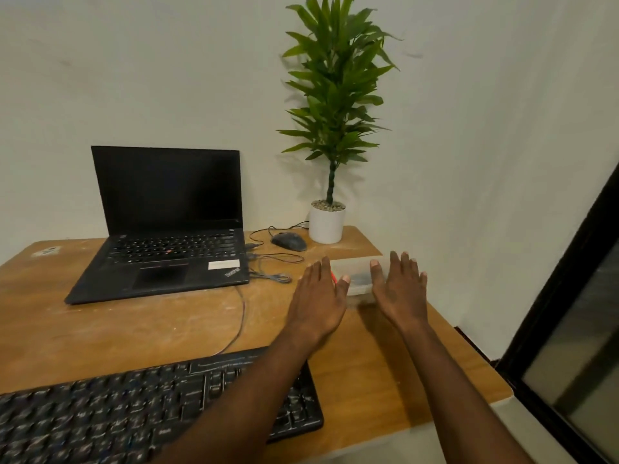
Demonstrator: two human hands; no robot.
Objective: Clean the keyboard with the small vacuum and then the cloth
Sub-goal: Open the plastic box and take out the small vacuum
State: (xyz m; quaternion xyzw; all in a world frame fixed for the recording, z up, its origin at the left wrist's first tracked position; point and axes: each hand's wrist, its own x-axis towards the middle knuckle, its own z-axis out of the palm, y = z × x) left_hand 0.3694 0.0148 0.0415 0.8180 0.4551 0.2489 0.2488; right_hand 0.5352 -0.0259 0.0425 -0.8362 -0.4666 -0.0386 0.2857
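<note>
**Caller:** Where are we with the job?

**Me:** Right at the start, I'd say. The keyboard lies at the near edge of the table, my left forearm crossing above its right end, and nothing is on it. No vacuum or cloth in my grasp.

**Caller:** And the hands?

**Me:** Both out flat, fingers straight, empty. Left hand and right hand flank a clear plastic box near the table's right edge. Whether they touch it, I can't tell. Something dark and a bit of red show through it; too blurred to name.

**Caller:** So vacuuming and wiping both remain?

**Me:** That's my judgement.

**Caller:** Any writing?

**Me:** "ThinkPad" on the laptop palm rest, beside a white sticker I can't read. Keyboard lettering is blurred.
</note>
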